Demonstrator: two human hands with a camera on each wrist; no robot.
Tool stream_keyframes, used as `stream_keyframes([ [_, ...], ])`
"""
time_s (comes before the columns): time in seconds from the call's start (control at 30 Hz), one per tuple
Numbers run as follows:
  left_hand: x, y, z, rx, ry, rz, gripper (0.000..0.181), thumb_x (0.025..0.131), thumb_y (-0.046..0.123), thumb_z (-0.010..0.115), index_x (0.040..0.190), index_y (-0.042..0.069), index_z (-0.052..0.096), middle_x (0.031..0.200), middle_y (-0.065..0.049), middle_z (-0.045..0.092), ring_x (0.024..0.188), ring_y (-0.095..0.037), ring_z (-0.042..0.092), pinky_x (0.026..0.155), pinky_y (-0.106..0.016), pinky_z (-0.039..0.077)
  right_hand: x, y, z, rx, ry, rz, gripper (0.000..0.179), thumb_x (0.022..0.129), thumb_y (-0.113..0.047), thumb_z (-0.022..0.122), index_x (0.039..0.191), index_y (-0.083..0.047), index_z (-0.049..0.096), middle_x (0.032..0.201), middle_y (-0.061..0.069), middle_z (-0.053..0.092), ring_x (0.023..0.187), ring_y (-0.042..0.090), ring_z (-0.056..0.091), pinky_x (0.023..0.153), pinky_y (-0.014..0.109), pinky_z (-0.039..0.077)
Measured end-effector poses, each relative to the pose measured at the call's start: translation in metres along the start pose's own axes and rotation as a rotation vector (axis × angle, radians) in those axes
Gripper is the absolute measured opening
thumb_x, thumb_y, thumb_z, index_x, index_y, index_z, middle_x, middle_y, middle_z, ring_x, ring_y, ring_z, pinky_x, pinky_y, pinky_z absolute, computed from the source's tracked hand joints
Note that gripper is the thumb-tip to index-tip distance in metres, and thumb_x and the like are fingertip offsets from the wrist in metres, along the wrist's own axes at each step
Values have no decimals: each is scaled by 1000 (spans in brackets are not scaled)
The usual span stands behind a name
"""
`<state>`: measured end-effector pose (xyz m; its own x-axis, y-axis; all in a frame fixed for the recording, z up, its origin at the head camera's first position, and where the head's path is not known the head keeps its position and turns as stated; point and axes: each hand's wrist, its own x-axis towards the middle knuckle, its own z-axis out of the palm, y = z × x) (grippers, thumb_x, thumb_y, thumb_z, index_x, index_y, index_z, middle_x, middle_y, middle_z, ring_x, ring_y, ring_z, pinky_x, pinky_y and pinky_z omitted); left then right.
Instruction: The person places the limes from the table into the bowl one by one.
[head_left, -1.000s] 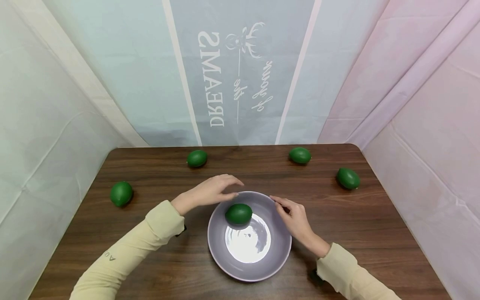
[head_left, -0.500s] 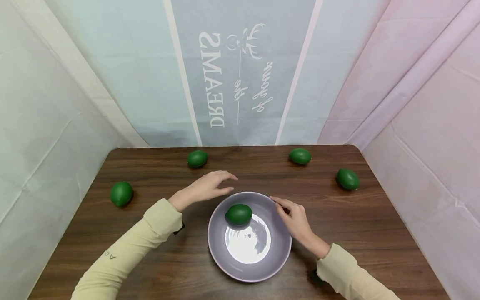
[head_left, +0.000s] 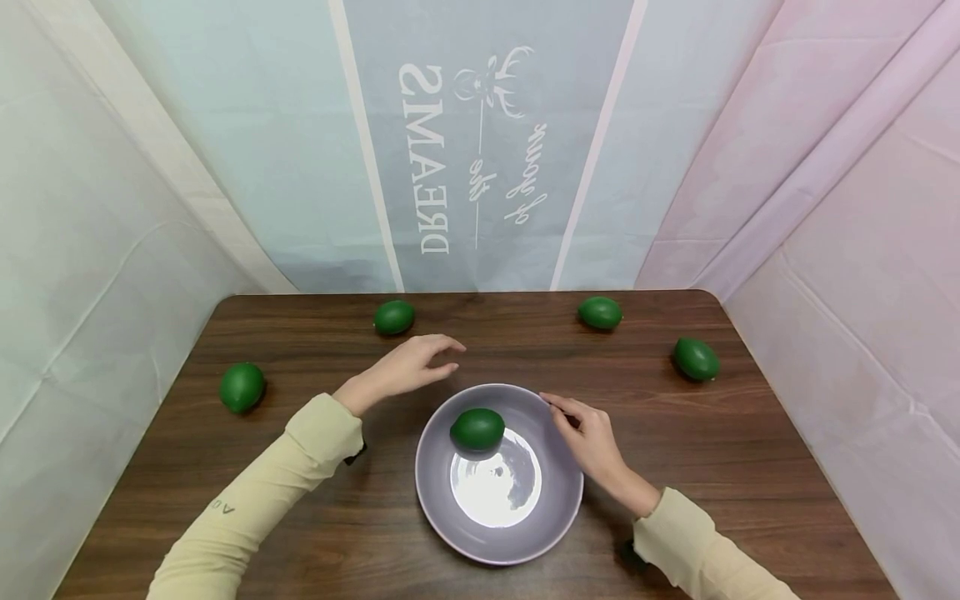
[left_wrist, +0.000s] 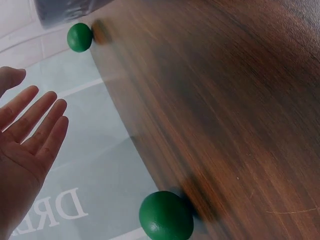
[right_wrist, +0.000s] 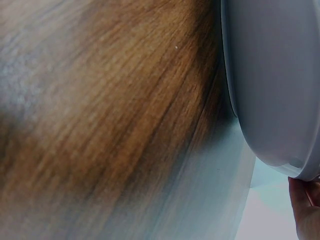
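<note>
A green lime [head_left: 477,428] lies inside a shallow greyish-purple bowl [head_left: 498,546], toward its far left side. My right hand [head_left: 592,442] pinches the bowl's far right rim. In the right wrist view the bowl's outer wall [right_wrist: 275,85] fills the right side, with fingertips [right_wrist: 298,192] at its edge. My left hand [head_left: 401,367] hovers beyond the bowl's left rim, holding nothing, its fingers loosely extended. Nearest to it on the table is another lime [head_left: 393,317] at the back; the left wrist view shows the spread fingers [left_wrist: 45,112] and a lime [left_wrist: 166,216] below.
Other limes rest on the dark wooden table [head_left: 337,533]: one at the left [head_left: 242,387], one at the back right [head_left: 600,312] and one farther right [head_left: 696,358]. A printed pale-blue cloth [head_left: 480,250] hangs behind the back edge, and white cloth walls stand at both sides.
My left hand has drawn away from above the bowl's far left rim, moving left and toward the back. My right hand, the bowl and the limes stay in place.
</note>
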<state>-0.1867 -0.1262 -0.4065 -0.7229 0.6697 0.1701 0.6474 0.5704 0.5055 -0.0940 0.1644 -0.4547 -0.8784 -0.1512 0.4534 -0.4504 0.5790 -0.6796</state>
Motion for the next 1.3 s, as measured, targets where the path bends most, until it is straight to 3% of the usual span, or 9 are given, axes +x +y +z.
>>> stream_keyframes([
  [0.4, -2, -13, -1, -16, 14, -48, 30, 89, 17, 58, 115, 3, 58, 114, -9, 60, 105, -23, 56, 89, -36, 45, -1, 0, 0, -9, 1, 3, 23, 82, 1, 62, 100, -9, 71, 94, 1, 69, 75, 5, 59, 60, 27, 50],
  [0.83, -2, -26, -6, -35, 58, -99, 30, 88, 15, 59, 114, 1, 59, 113, -11, 61, 104, -24, 56, 89, -38, 45, -1, 1, 1, 1, 8, -4, 24, 82, 2, 62, 100, -10, 71, 92, 0, 69, 72, 3, 56, 59, 16, 46],
  [1.3, -3, -36, -12, -51, 96, -124, 29, 88, 13, 60, 114, 0, 59, 111, -11, 61, 101, -24, 58, 87, -38, 46, -1, 1, 1, 1, 8, 0, 23, 82, 2, 62, 100, -9, 71, 93, 1, 69, 72, 4, 56, 59, 15, 45],
])
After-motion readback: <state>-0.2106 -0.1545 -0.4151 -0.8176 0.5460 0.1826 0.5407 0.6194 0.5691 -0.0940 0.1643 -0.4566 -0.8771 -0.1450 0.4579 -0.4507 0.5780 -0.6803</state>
